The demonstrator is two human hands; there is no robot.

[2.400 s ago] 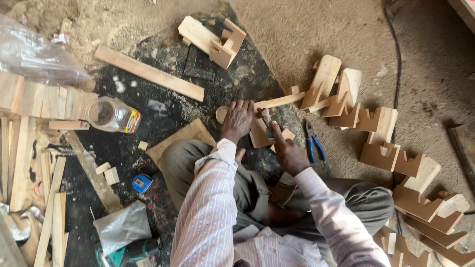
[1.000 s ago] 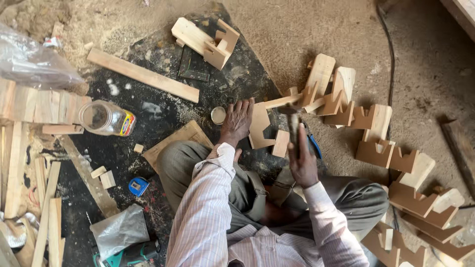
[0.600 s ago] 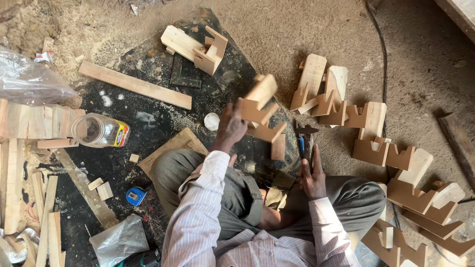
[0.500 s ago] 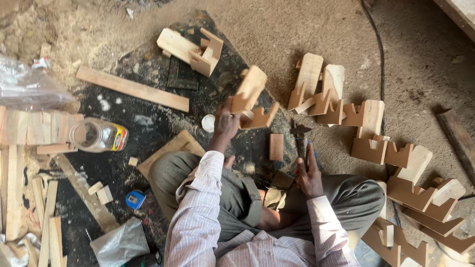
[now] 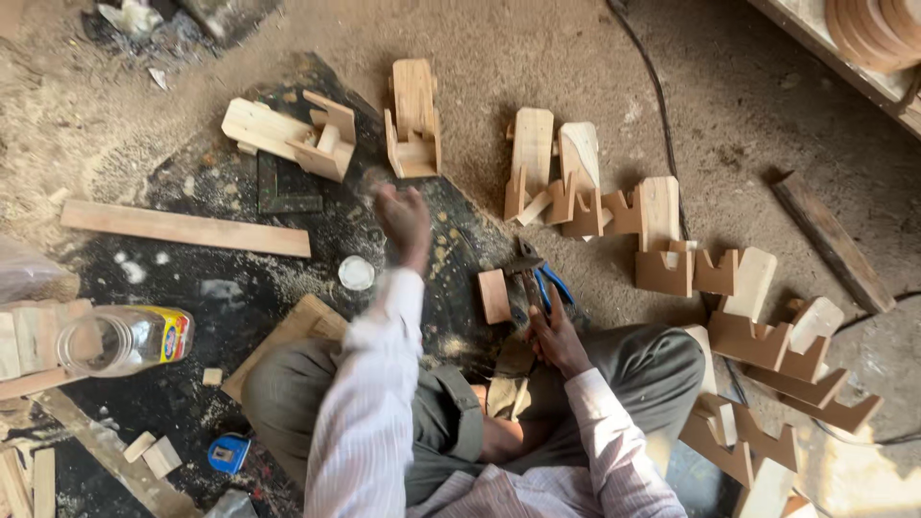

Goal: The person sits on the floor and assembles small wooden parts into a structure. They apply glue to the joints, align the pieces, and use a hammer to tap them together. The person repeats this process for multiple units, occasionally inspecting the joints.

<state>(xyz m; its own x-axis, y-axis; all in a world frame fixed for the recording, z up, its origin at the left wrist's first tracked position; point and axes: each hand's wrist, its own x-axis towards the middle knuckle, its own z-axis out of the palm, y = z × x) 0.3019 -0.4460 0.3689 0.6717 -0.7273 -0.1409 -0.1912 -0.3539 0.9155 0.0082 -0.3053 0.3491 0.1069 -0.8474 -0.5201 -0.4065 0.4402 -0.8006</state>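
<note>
- Left hand: extended forward, blurred by motion, fingers loosely spread, nothing visibly gripped. It hovers just short of the notched wooden assembly lying on the sawdust floor beyond its fingertips.
- Right hand: rests near the knee, fingers closed around the blue-handled pliers; a small wood block lies just left of it.
- Progress, as judged: many similar finished notched pieces lie in a row to the right; loose strips remain at left.
- Hidden: left-hand finger detail is blurred; the lap area is concealed.
</note>
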